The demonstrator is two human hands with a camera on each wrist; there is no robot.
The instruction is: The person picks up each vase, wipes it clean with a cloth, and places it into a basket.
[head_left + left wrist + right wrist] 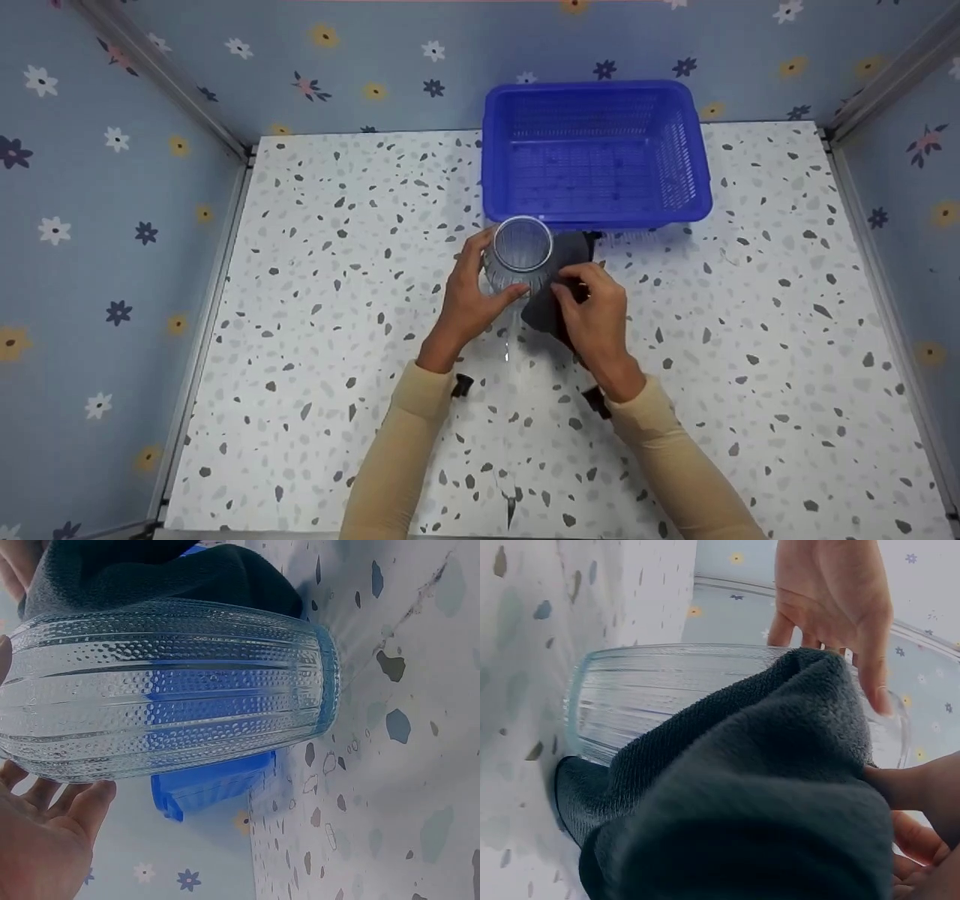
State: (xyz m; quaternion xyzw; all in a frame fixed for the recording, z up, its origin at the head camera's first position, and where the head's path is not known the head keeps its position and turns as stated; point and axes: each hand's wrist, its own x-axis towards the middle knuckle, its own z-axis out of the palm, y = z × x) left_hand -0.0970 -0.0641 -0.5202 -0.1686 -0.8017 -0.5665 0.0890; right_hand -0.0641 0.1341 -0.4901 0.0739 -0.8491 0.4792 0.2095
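A clear ribbed glass vase (504, 276) stands close to upright, its round mouth facing the head camera. My left hand (470, 300) grips it near the top, fingers on the far left side and thumb across the front. In the left wrist view, the base of the vase (187, 694) appears to touch the tabletop. A dark grey cloth (541, 309) hangs against the vase's right side. My right hand (600, 315) pinches this cloth between thumb and fingers. In the right wrist view, the cloth (727, 757) covers much of the glass.
A blue plastic basket (592, 223) with perforated walls sits just behind the vase, near the back wall. The speckled white tabletop (322, 300) is bounded by floral panels (112, 225) at the left, back and right.
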